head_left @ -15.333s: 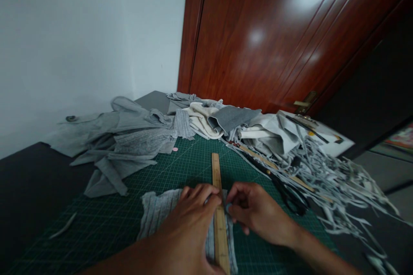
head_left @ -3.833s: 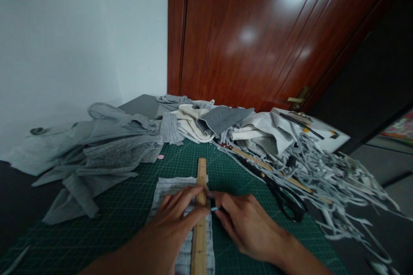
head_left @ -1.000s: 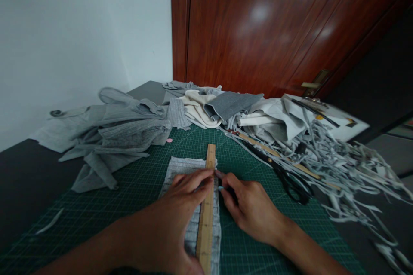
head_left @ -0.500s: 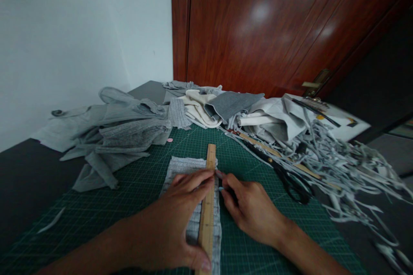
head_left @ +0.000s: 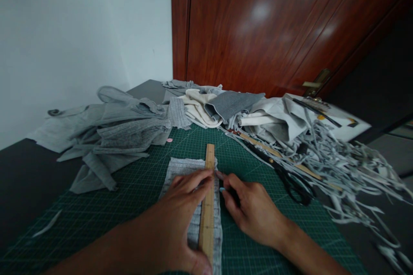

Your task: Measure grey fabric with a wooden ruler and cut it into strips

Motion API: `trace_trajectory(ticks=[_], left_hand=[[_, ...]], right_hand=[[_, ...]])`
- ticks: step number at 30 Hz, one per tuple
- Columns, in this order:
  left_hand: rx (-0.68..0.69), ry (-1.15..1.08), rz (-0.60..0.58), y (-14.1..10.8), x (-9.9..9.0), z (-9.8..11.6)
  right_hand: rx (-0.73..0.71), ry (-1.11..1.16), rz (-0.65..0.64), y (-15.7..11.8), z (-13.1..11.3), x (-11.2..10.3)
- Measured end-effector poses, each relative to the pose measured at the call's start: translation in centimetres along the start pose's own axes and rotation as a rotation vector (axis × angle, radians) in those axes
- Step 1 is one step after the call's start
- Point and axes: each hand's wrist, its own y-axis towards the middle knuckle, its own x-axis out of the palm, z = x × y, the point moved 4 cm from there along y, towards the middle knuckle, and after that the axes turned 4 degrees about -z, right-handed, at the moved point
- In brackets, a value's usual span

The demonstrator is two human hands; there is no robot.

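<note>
A wooden ruler [head_left: 208, 206] lies lengthwise over a piece of grey ribbed fabric [head_left: 180, 167], leaving a narrow strip of fabric showing on its right. My left hand [head_left: 176, 215] presses down on the ruler, fingers stretched forward and thumb spread back near the bottom of the view. At the fabric's right edge, close to the left fingertips, my right hand [head_left: 250, 206] is closed with its index finger and thumb pointing at the ruler. Something small and pale blue [head_left: 222, 189] shows by its thumb; what the fingers hold is mostly hidden.
Everything rests on a green cutting mat [head_left: 155, 150]. Grey garments [head_left: 125, 129] lie to the left, folded cloth [head_left: 232, 105] at the back. On the right are black-handled scissors [head_left: 298, 187], another wooden ruler [head_left: 309, 172] and a heap of fabric strips [head_left: 348, 163]. A wooden door [head_left: 245, 30] stands behind.
Barely anything differs. The ruler and fabric appear very slightly further left, and my left thumb a little lower; both hands otherwise keep their places.
</note>
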Motion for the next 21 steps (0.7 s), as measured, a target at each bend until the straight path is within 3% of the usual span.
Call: trace_trajectory(ticks=[13,18,21], left_hand=[[0.054,0.004,0.051,0.1,1.1,-1.2],[0.056,0.029,0.064,0.1,1.3,-1.4],[0.085,0.048,0.109,0.4,1.4,-1.8]], right_hand=[[0.098,0.244,0.044,0.7,0.9,-0.8],[0.261,0.495,0.133,1.9,2.5,-1.6],[0.311,0.642,0.094,2.7,2.9,-1.4]])
